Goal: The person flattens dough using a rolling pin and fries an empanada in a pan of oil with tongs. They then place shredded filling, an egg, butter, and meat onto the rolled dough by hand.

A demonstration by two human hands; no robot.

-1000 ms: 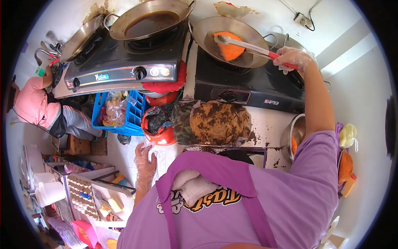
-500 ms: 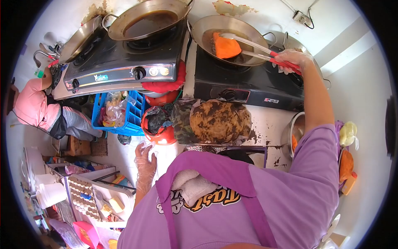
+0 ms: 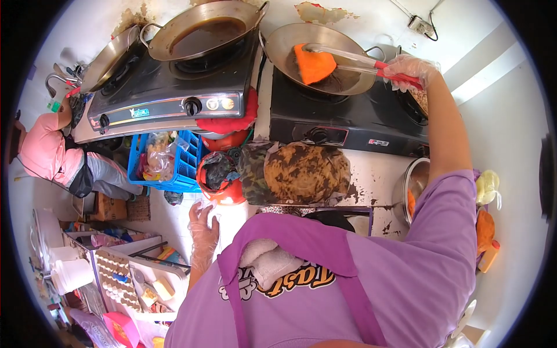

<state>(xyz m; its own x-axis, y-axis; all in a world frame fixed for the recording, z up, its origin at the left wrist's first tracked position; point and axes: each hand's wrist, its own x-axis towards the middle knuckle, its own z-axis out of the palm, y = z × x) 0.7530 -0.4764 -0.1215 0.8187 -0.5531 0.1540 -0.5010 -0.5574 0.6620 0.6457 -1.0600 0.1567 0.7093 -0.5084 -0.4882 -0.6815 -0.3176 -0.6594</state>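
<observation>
My right hand (image 3: pixel 411 72), in a clear plastic glove, is closed around the red handles of metal tongs (image 3: pixel 371 62). Between the tong tips is a flat, bright orange piece of food (image 3: pixel 314 65), tilted over the wok (image 3: pixel 360 81). Dark oil lies in the wok, on the right-hand black gas stove (image 3: pixel 348 124). I cannot tell whether the piece's lower edge touches the oil. Low at my left side, my left hand (image 3: pixel 204 232) wears a clear glove too; its fingers are apart, loosely bent, with nothing in them.
Another wok (image 3: pixel 243 43) of dark oil sits on the left stove (image 3: pixel 168 93). Below are a blue crate (image 3: pixel 188 156) and an orange bucket (image 3: pixel 229 194). A metal pot (image 3: pixel 400 194) stands by my right arm. Another person (image 3: pixel 55 142) bends at far left, near egg trays (image 3: pixel 110 275).
My right hand has shifted slightly, and the orange piece in the tongs sits a little higher and more tilted. The left hand stays nearly still.
</observation>
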